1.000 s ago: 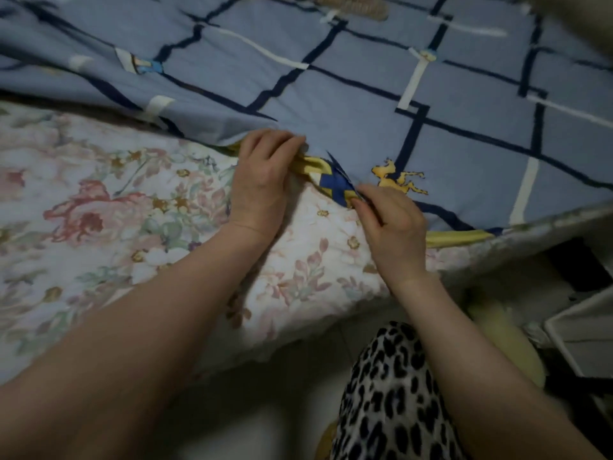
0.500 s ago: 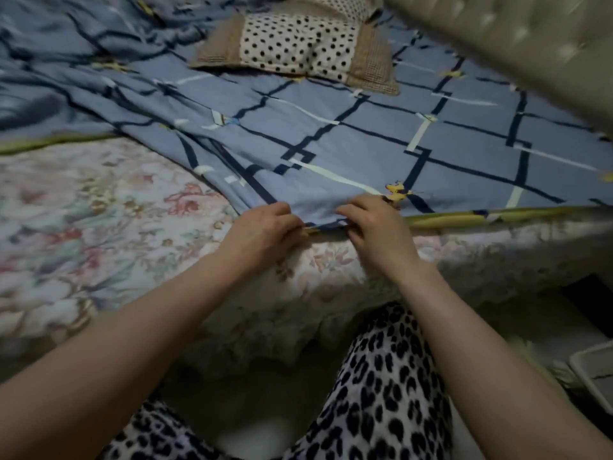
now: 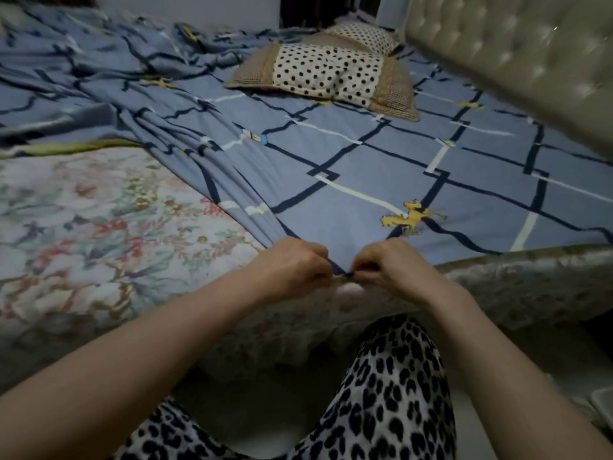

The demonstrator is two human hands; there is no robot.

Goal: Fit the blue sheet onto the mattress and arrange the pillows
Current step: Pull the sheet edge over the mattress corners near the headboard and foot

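Mattress (image 3: pixel 99 227) shows bare floral at 9 o'clock, with the blue sheet (image 3: pixel 365 167) covering it from centre to 3 and bunched at 10; pillows (image 3: pixel 326 76) sit at 12. Sheet looks light, soft and limp, best gripped at the hem. Left hand (image 3: pixel 292 265) and right hand (image 3: pixel 386 262), arms outstretched, nearly touching, both pinch that hem at the near edge.

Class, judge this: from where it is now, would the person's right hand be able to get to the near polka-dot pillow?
Probably not yet. The right hand pinches the blue grid-patterned sheet at the mattress edge, and the polka-dot pillow lies far across the bed; nothing blocks the way.
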